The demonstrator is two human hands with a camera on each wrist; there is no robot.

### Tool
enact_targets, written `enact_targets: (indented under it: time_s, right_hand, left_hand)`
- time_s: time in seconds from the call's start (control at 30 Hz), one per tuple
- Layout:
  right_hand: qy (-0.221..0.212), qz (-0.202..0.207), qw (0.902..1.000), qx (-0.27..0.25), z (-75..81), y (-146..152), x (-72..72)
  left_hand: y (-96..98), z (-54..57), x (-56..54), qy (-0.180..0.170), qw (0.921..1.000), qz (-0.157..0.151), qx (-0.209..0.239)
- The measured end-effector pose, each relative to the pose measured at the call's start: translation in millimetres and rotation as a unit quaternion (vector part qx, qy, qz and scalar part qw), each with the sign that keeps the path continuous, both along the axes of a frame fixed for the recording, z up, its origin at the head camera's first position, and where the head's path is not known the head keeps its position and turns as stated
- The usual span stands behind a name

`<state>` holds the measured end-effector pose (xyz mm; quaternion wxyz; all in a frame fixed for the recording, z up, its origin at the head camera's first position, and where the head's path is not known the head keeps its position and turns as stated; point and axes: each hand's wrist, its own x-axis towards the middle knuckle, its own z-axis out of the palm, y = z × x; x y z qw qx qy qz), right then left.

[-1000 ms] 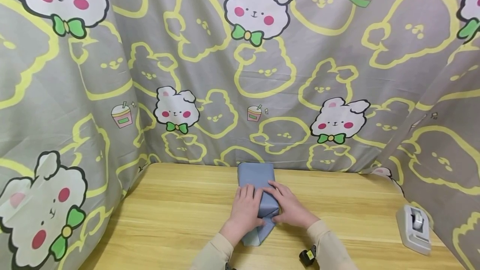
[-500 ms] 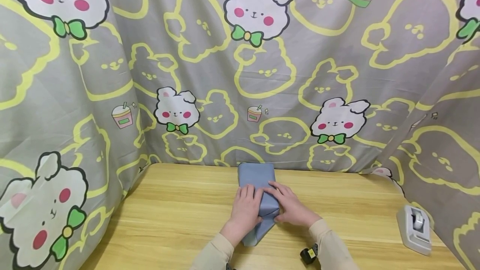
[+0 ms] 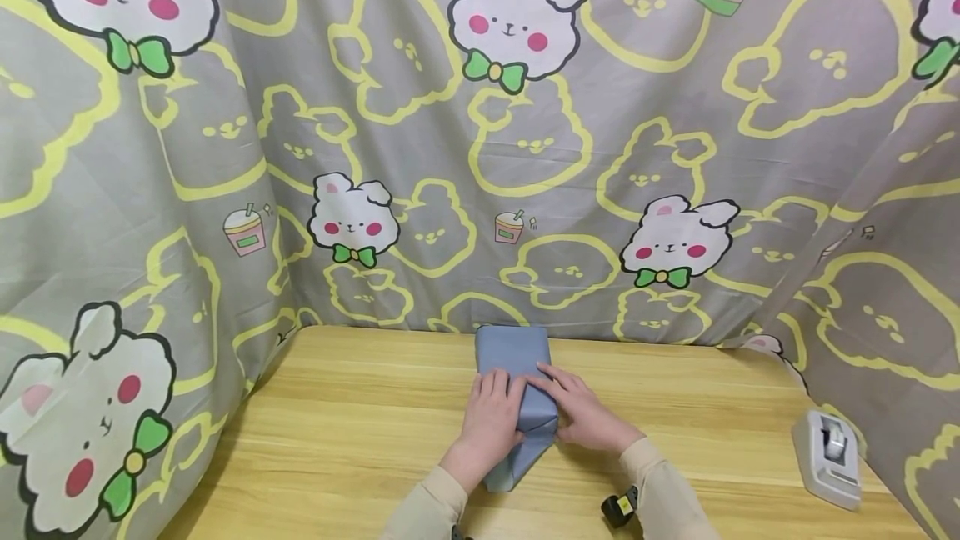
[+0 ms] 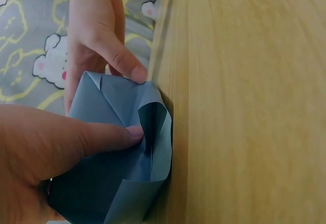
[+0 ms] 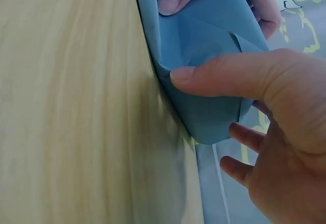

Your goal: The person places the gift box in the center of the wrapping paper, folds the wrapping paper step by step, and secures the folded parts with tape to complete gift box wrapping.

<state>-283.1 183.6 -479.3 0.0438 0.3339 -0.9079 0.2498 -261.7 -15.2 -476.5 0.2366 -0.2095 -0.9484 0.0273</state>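
A box-shaped package wrapped in blue-grey paper (image 3: 513, 350) lies lengthwise on the wooden table. Its near end has loose folded paper flaps (image 3: 517, 461). My left hand (image 3: 489, 423) holds the package from the left, fingers over the top; in the left wrist view its thumb (image 4: 114, 136) presses into the folded end, beside an upturned flap. My right hand (image 3: 588, 413) grips the right side, index finger across the top. In the right wrist view its thumb (image 5: 219, 76) presses a corner fold at the end, with other fingers spread beside the package. The contents are hidden.
A grey-white tape dispenser (image 3: 828, 458) stands at the table's right edge. The patterned curtain (image 3: 525, 148) encloses the back and both sides. A small black device with a yellow label (image 3: 619, 510) sits by the right sleeve.
The near paper flap has been tucked in on its right side, and its pale inner face no longer shows. My right thumb has shifted slightly right; the left hand has hardly moved.
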Motion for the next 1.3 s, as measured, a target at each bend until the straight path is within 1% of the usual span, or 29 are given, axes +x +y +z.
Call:
enact_targets:
  time_s: [0.23,0.3,0.4,0.57,0.8,0.87,1.07,1.2,1.3]
  right_hand:
    - [-0.026,0.001,0.9996,-0.006,-0.3,1.2,-0.1]
    - [-0.024,-0.003,0.9997,-0.005,-1.9,0.7,-0.8]
    - [-0.004,-0.007,1.0000,0.002,-4.3,-0.3,-1.7]
    - [0.015,-0.018,0.9996,0.015,-5.2,-2.6,-1.7]
    - [0.016,-0.036,0.9985,0.039,-4.5,-5.5,-1.6]
    - [0.022,-0.034,0.9986,0.034,-4.1,-6.3,-0.8]
    - [0.014,-0.040,0.9991,0.001,-6.6,-10.6,0.6]
    - [0.002,-0.053,0.9986,0.000,-7.7,-13.2,1.7]
    - [-0.025,-0.040,0.9988,-0.016,-4.7,-11.5,2.1]
  left_hand:
    - [0.5,1.2,-0.1,0.013,0.9999,-0.003,0.001]
    - [0.6,1.1,-0.1,0.014,0.9999,-0.002,0.000]
    - [0.5,0.5,-0.3,0.007,1.0000,0.000,0.001]
    - [0.8,0.3,-0.4,-0.002,1.0000,0.002,0.003]
    - [-0.2,-0.1,-1.2,0.000,1.0000,0.000,0.007]
    - [-0.6,0.1,-1.0,0.002,1.0000,-0.001,0.008]
    - [-1.2,-1.4,-1.7,0.006,1.0000,-0.003,0.007]
    - [-1.8,-2.0,-2.2,-0.010,0.9999,-0.008,0.010]
    - [-2.0,-1.7,-2.1,-0.021,0.9997,-0.010,0.011]
